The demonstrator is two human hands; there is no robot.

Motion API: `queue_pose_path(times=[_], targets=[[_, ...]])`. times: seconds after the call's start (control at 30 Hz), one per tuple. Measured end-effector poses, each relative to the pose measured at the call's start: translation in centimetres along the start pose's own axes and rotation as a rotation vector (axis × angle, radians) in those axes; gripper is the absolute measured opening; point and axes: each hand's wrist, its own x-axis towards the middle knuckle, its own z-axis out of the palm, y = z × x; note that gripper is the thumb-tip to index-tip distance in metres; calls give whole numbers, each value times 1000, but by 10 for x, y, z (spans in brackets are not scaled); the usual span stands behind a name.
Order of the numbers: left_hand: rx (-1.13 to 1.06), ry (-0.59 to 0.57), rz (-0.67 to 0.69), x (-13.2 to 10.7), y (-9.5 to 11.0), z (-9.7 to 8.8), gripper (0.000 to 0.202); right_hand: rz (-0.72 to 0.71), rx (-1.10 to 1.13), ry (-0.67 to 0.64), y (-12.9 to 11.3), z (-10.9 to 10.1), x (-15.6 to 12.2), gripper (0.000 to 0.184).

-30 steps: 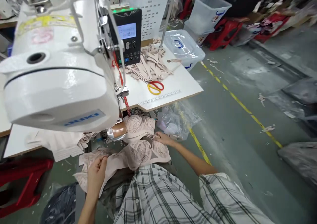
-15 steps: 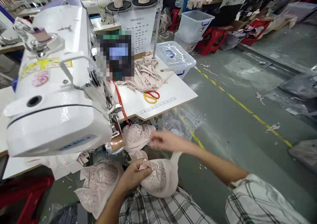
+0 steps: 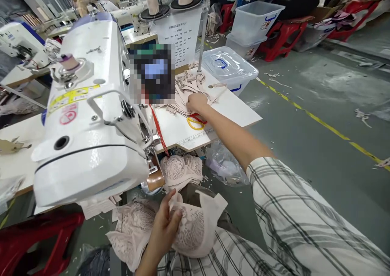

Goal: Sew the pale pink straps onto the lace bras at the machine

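Note:
My left hand (image 3: 164, 227) grips a pale pink lace bra (image 3: 190, 231) over my lap, thumb on top of the lace near its middle. My right hand (image 3: 196, 102) is stretched out over the table, its fingers curled down into a pile of pale pink straps (image 3: 178, 93). How many straps the fingers pinch is hidden. Just below that hand lie scissors (image 3: 196, 123) with red and yellow handles. More lace bras (image 3: 131, 223) hang to the left of my left hand, and another lace bra (image 3: 179, 170) lies below the table edge.
A white sewing machine (image 3: 88, 158) fills the left side, with its table (image 3: 240, 115) reaching right. A red ribbon (image 3: 158, 129) hangs beside the needle area. Lidded clear bin (image 3: 227, 62) stands behind the table; a red stool (image 3: 39, 239) is at lower left.
My right hand has moved from beside the bra up and forward to the strap pile. My left hand keeps its hold on the bra, and the view has shifted left.

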Motion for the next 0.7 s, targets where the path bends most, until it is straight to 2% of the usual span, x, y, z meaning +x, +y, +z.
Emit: queue_pose_path(times=[0.07, 0.2, 0.33, 0.5, 0.6, 0.7], targets=[[92, -22, 20, 0, 3, 1, 60, 4, 1, -4, 1, 3, -1, 44], [72, -57, -84, 0, 9, 4, 59, 21, 19, -21, -6, 8, 0, 39], [-16, 49, -117, -4, 7, 3, 52, 56, 84, -5, -14, 8, 1, 45], [57, 166, -21, -11, 6, 4, 49, 103, 265, 24, -12, -13, 0, 28], [62, 198, 14, -14, 13, -2, 45, 27, 455, 51, -7, -30, -16, 25], [39, 168, 59, -17, 20, -14, 43, -115, 715, 22, -3, -27, -61, 29]])
